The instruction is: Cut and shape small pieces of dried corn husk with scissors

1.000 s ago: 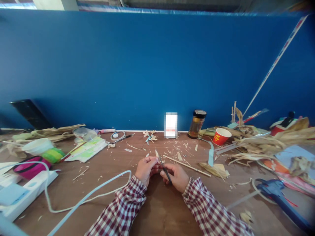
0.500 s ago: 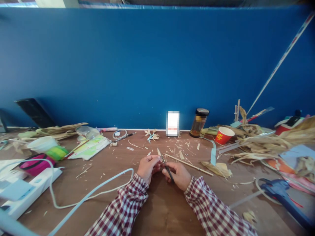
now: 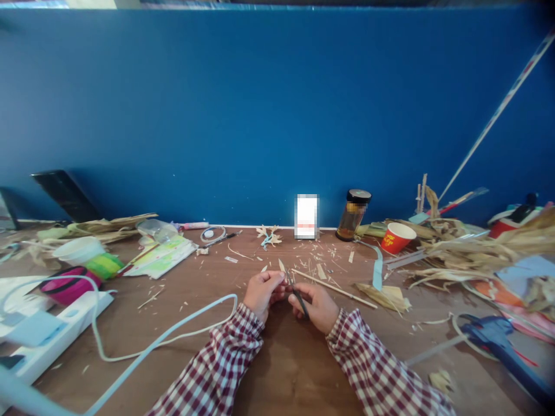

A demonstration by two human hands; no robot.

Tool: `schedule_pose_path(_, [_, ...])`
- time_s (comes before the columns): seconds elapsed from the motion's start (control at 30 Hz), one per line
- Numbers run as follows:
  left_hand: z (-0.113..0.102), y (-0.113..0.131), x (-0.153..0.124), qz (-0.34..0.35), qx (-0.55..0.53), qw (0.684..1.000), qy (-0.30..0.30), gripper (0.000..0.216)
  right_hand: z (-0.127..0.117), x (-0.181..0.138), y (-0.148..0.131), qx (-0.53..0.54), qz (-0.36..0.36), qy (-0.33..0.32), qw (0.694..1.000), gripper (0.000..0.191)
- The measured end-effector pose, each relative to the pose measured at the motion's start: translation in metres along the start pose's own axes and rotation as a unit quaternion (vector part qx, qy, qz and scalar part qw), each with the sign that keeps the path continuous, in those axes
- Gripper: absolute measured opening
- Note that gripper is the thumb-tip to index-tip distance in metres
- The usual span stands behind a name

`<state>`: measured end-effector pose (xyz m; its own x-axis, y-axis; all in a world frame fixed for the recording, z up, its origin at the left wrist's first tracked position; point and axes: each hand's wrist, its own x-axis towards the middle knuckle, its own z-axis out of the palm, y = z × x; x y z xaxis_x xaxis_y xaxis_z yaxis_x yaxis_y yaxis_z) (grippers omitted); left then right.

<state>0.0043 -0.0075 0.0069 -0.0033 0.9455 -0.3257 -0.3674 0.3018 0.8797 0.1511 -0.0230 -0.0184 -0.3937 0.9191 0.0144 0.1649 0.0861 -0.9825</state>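
Far to the left of the black-lidded jar (image 3: 353, 215) and nearer the person, a white power strip (image 3: 52, 329) lies on the table (image 3: 277, 370). Its pale cable (image 3: 173, 338) loops toward the checked left sleeve and stops just short of it.

The left hand (image 3: 263, 292) is nearer the person than the jar and left of it. Its fingers are pinched shut on the base of a small husk sliver (image 3: 281, 266), and the sliver's pale point sticks up and away toward the jar.

Just right of it, nearly touching, the right hand (image 3: 318, 306) is closed round a slim dark tool (image 3: 299, 299). I cannot tell whether this is scissors or a blade. The tool's long axis slants from the right palm up and left, so its tip meets the sliver beside the left fingertips. The sliver therefore lies left of and beyond the right hand's grip.

A thin stick (image 3: 329, 286) lies flat just beyond the right knuckles, between them and the jar. Below and right of the jar are a husk pile (image 3: 381, 296) and, further right, a blue glue gun (image 3: 498, 341). The bare wood between the hands and the person gives open room
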Motion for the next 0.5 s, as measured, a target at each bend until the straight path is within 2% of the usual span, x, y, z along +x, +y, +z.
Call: schedule_pose_path(0.5, [0.0,0.0,0.0009,0.002,0.002,1.0,-0.01,0.021,-0.0005,0.0,0.003,-0.017,-0.003,0.0,1.0,0.036])
